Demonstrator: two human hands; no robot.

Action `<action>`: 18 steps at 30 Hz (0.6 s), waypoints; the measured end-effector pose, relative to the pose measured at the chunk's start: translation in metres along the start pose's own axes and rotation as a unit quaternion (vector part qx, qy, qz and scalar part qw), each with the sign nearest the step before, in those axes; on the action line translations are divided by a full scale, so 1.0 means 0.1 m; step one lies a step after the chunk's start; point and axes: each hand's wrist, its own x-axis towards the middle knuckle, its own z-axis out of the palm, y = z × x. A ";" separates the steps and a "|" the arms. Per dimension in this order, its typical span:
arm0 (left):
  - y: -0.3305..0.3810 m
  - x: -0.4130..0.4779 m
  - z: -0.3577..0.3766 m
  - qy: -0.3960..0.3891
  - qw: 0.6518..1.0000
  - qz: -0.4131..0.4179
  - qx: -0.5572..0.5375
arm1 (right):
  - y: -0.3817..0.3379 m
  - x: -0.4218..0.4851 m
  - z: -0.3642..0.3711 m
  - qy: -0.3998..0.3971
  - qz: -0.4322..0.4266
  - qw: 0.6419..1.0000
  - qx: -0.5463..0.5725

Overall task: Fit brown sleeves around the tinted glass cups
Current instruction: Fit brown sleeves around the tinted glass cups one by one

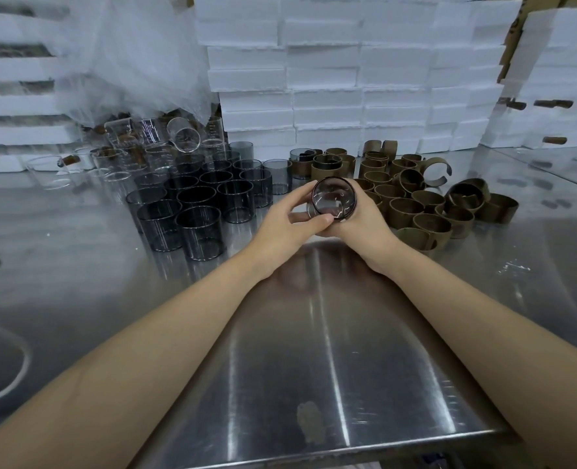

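- The steel surface (314, 333) carries all the stock. Working low over it looks wise, since smooth glass slips easily.
- The tinted glass cups (195, 204) stand mouth-up in a tight cluster on the left, and the brown sleeves (415, 204) lie piled on the right. A few sleeved cups (327, 164) sit at the back between them, which is probably where a finished piece belongs.
- The 2 forearms reach forward and converge between cluster and pile.
- The left hand (287, 225) has its fingers curled round the held cup (334, 199) from the left, with the thumb laid along its near edge.
- The right hand (365, 225) wraps the cup from the right. Its fingers are mostly hidden behind the glass, but the hand clearly holds it.
- The held cup is tipped over, with 1 round end facing the camera. A dark brownish band rings its edge, likely a sleeve. I cannot tell how far on it sits.
- To seat the sleeve well, keep it square to the wall. Press evenly around the ring rather than at 1 spot, turn the cup slightly while sliding, and squeeze lightly.
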 end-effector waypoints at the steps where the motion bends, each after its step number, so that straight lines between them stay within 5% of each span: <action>1: 0.01 0.00 0.00 0.001 1.000 -0.002 -0.001 | 0.00 0.00 0.00 -0.003 0.010 1.000 0.013; 9: 0.03 -0.01 -0.01 0.021 0.999 -0.013 -0.041 | 0.03 0.02 0.01 -0.022 0.023 0.997 0.072; 18: 0.08 0.01 -0.02 0.066 0.988 -0.068 -0.119 | -0.02 0.01 0.00 -0.053 -0.009 0.999 -0.010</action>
